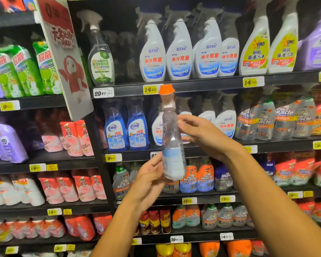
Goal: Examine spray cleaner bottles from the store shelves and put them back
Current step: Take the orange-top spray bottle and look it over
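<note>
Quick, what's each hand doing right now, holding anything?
Left hand: holding the lower part of the clear spray bottle with the orange cap.
Right hand: fingers on the bottle's upper body; a firm grip cannot be told.
</note>
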`<state>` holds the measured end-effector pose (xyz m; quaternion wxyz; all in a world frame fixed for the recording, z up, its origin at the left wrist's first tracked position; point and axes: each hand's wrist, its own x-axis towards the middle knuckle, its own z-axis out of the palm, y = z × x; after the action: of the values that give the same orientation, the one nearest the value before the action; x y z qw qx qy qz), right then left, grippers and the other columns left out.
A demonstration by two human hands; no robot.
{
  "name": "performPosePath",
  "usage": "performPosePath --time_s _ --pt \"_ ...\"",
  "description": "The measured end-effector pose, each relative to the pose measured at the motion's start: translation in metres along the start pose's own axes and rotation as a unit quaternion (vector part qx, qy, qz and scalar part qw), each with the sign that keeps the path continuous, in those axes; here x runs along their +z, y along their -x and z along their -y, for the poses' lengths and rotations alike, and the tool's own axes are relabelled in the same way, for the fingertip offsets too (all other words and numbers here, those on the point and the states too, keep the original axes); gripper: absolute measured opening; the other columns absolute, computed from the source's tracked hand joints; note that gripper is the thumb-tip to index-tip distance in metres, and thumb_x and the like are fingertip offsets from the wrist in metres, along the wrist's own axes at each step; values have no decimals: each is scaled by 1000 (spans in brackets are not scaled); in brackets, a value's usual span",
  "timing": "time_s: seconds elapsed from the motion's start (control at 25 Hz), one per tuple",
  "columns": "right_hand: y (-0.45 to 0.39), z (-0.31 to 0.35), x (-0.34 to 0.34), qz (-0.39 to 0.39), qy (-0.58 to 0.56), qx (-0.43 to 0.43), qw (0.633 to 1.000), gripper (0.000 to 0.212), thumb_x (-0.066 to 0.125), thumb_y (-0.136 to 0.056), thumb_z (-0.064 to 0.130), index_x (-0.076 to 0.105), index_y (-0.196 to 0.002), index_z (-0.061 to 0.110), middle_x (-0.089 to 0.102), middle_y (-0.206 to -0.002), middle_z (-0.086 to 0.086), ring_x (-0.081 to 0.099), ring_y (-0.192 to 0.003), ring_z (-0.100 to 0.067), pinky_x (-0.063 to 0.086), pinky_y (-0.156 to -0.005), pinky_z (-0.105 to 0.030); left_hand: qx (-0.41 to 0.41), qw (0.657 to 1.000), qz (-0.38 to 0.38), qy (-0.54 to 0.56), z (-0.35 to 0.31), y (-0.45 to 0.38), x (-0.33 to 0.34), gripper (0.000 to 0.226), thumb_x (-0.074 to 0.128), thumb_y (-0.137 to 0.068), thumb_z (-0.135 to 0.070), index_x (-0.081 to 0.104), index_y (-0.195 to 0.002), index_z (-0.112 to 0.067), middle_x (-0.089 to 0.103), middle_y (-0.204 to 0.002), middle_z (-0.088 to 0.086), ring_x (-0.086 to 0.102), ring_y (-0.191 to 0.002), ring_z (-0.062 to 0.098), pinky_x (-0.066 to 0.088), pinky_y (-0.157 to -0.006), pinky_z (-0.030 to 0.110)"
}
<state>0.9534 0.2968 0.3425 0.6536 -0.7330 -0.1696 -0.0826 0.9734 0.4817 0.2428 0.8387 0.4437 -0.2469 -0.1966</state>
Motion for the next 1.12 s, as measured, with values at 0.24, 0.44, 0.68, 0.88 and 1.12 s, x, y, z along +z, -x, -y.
performPosePath --time_s 0.24,0.44,0.68,0.88,1.12 --pt "-11 10 2 19 -123 35 992 18 67 -85 33 67 -86 14 49 -56 6 41 -49 -3 38 -62 -24 -43 997 18 69 0 -2 9 37 49 -94 -7 62 -129 -8 54 -138 26 51 -127 45 55 -93 47" --pt "-19 24 3 -136 -81 7 987 21 81 -76 20 74 -93 11 77 -80 0 70 -65 -8 53 -59 -20 13 999 -42 -3 -20 -5 14 55 55 -88 -48 59 -131 -14 61 -134 14 57 -126 30 54 -93 47" --pt "-20 29 6 -119 -23 -5 993 28 81 -76 30 70 -98 17 77 -86 6 71 -75 -7 54 -62 -21 69 992 -54 -94 -21 -9 16 40 70 -78 -37 72 -111 -15 69 -121 14 65 -115 27 56 -90 37" --pt "-22 30 0 -74 -116 14 990 30 82 -65 32 66 -88 22 71 -90 3 48 -95 -26 35 -74 -31 77 993 -43 -74 -23 -9 15 42 69 -78 -35 71 -112 -11 68 -122 16 64 -116 29 56 -93 40" --pt "-25 27 1 -47 -114 11 992 37 80 -68 29 63 -98 16 67 -86 1 53 -77 -18 38 -65 -27 61 998 -23 -5 -24 -10 9 34 67 -81 -33 75 -110 -17 68 -123 14 63 -118 29 55 -93 44"
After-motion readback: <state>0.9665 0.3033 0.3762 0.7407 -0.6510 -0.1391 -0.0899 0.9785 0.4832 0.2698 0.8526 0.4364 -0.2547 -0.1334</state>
